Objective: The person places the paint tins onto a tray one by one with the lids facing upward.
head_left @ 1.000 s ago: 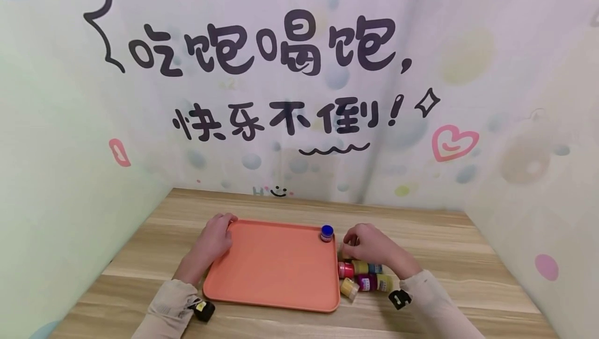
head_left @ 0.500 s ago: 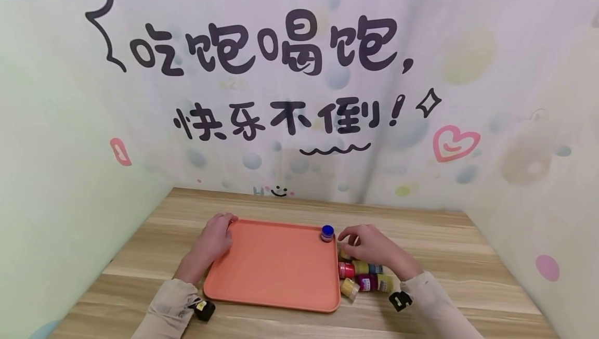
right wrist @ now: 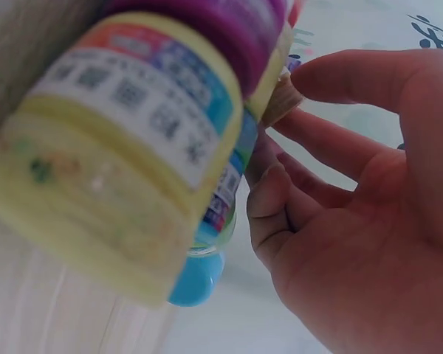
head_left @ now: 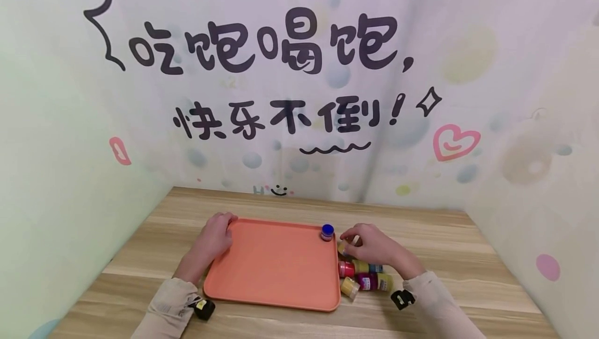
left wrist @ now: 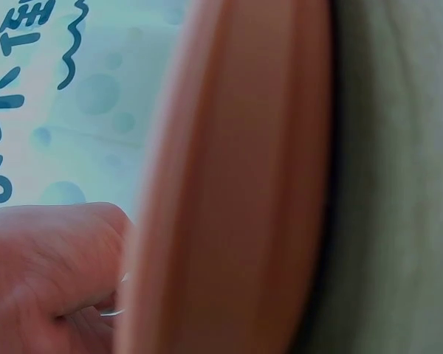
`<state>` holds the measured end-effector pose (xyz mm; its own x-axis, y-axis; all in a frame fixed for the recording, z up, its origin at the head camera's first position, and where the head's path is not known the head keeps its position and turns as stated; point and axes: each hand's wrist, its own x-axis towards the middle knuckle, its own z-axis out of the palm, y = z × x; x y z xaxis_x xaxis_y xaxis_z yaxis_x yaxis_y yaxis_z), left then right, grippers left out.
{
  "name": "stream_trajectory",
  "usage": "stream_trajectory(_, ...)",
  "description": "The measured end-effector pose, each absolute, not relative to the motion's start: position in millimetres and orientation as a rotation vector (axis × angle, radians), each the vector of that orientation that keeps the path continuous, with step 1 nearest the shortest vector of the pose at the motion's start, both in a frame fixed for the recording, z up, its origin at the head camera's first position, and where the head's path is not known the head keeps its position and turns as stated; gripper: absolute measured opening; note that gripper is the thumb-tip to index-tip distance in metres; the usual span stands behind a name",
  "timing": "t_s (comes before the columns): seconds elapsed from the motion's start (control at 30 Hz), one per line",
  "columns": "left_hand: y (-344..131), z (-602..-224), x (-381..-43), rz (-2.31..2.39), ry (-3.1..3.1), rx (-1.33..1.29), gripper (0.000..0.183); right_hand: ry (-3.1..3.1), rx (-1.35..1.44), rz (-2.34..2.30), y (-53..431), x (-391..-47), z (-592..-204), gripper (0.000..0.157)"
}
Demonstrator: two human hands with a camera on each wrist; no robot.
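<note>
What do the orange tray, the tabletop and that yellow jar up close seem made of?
Orange tray: probably molded plastic with a satin finish, judging by its even color and smooth rounded rim.
Tabletop: wood or wood-look laminate, fairly matte; long grain streaks show, but I can't tell which.
Yellow jar: likely plastic, as its body looks cloudy and slightly translucent; glass isn't ruled out.

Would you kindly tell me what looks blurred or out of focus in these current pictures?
Left wrist: the tray is strongly blurred and the tabletop soft, with the left hand crisper; right wrist: the nearest yellow jar is soft; head: the wall lettering looks sharp.
</note>
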<state>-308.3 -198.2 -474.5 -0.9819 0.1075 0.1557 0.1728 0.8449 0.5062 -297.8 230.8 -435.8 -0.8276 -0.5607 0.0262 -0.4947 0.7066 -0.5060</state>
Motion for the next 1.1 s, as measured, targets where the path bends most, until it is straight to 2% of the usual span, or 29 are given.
stream_trajectory(0.53, -198.5, -472.5, -308.1, -0.846, -2.898, -0.212, 0.038, 2.812, -0.892, -0.841, 230.2, -300.8, -437.2, 0.033)
stream_trajectory(0.83, -201.6, -475.7, -306.6, -0.908, -2.915, -0.153, 0.039, 2.848, -0.899, -0.915, 218.8, -304.3, -434.4, 0.027)
stream_trajectory(1.1, -198.5, -472.9, -308.2, -0.904, -2.916, -0.174, 0.040, 2.873, -0.945, -0.948, 213.8, -305.2, -431.3, 0.030)
